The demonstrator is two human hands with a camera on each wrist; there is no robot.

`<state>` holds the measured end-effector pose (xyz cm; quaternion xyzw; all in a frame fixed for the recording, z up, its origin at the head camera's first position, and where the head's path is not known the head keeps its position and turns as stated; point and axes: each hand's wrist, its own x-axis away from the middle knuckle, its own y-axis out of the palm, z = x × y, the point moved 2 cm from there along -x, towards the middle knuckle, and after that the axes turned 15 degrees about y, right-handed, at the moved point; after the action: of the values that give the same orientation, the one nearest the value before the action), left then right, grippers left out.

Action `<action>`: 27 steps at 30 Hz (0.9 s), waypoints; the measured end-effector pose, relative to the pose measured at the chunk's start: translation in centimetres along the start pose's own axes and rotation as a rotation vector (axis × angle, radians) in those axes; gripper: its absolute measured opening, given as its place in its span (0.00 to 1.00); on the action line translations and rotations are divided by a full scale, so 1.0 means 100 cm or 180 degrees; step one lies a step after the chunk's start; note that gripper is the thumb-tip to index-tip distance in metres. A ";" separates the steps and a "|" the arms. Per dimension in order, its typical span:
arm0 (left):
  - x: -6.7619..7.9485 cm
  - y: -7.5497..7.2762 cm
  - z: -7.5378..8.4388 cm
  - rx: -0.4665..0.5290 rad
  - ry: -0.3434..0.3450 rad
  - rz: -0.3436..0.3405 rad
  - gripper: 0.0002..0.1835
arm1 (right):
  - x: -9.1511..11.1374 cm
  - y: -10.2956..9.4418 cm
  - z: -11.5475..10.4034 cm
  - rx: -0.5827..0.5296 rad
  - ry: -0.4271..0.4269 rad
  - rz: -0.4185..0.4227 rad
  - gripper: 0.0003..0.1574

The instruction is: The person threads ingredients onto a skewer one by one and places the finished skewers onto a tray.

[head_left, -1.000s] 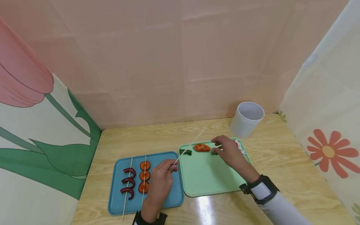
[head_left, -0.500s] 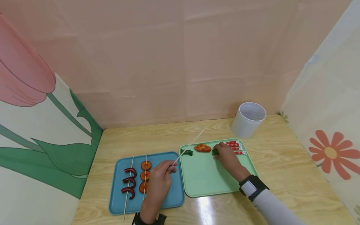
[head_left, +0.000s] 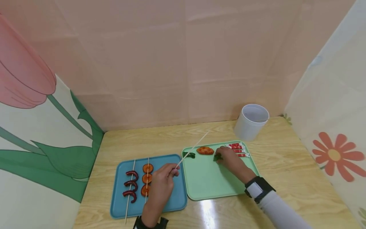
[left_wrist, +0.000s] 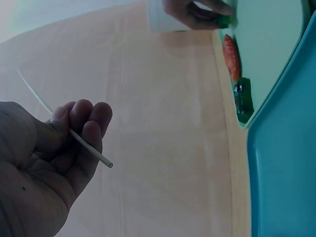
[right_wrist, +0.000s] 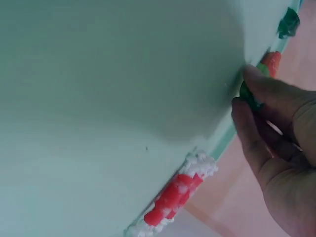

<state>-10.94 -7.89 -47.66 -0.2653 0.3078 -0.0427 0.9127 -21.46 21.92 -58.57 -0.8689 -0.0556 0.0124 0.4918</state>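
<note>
My left hand (head_left: 161,183) pinches a thin wooden skewer (head_left: 194,147) over the right side of the blue tray (head_left: 178,200); it slants up to the right and carries no food. In the left wrist view, its blunt end (left_wrist: 101,157) pokes out past the fingers. My right hand (head_left: 233,162) is at the back of the green tray (head_left: 206,181). Its thumb and fingers pinch a dark green pepper piece (right_wrist: 249,96), partly hidden by them. Left of it on the tray lie an orange-brown, wing-shaped piece (head_left: 205,150) and another green pepper piece (head_left: 189,155).
Red-and-white wrapped-looking sticks (head_left: 241,151) lie at the green tray's back right corner. On the blue tray are two loaded skewers, one with dark red curled pieces (head_left: 131,185), one with orange round slices (head_left: 147,178). A white cup (head_left: 250,124) stands behind, by the wall.
My right hand has come down from spread fingers above the green tray and now pinches the green pepper piece there. My left hand with the skewer stays nearly still.
</note>
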 end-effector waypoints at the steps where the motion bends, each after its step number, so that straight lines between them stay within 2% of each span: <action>1: 0.000 0.000 -0.001 0.0005 -0.0025 -0.0018 0.08 | 0.001 -0.003 -0.001 -0.0100 -0.0021 0.0017 0.16; 4: 0.002 0.002 -0.004 0.0015 -0.0112 -0.0069 0.08 | 0.006 -0.018 -0.010 -0.0492 -0.0040 0.0076 0.17; 8: 0.005 0.006 -0.010 0.0035 -0.0203 -0.0061 0.09 | 0.015 -0.051 -0.038 -0.0987 0.0058 0.0076 0.19; 13: 0.011 0.013 -0.016 0.0051 -0.0101 0.0079 0.12 | 0.031 -0.100 -0.080 -0.1443 0.0150 0.0130 0.21; 16: 0.014 0.017 -0.018 0.0067 -0.0009 0.0177 0.14 | 0.041 -0.123 -0.100 -0.1580 0.0141 0.0166 0.21; 20: 0.017 0.020 -0.021 0.0040 0.0066 0.0288 0.14 | 0.053 -0.144 -0.120 -0.1673 0.0041 0.0158 0.21; 27: 0.021 0.023 -0.025 -0.0155 0.0313 0.0389 0.19 | 0.069 -0.159 -0.139 -0.1834 -0.0214 0.0124 0.22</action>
<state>-10.88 -7.57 -51.59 -0.2657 0.3688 0.0076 0.8907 -14.86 18.96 -37.55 -0.9728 -0.0564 0.0344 0.2222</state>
